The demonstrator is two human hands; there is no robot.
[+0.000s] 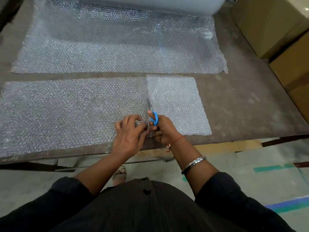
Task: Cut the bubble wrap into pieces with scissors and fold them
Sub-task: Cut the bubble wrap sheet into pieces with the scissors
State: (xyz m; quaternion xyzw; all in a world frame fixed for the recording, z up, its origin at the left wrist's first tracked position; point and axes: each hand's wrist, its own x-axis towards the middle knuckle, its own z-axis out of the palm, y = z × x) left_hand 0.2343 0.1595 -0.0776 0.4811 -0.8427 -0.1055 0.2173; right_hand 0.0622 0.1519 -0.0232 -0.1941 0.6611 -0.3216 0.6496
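A long strip of bubble wrap [66,111] lies across the near part of the brown table [234,104]. Its right end looks whiter, like a folded double layer [177,104]. My right hand [163,129] grips blue-handled scissors [154,118], whose blades point away from me along the left edge of that whiter part. My left hand [128,131] presses and pinches the wrap just left of the blades, near the table's front edge. A wider sheet [117,47] runs from the bubble wrap roll [133,4] at the back.
Cardboard boxes [275,30] stand along the right side of the table. The table's front edge [234,139] runs just below my hands. Beneath it is a concrete floor with green and blue tape marks [274,168], and my sandalled foot [119,174].
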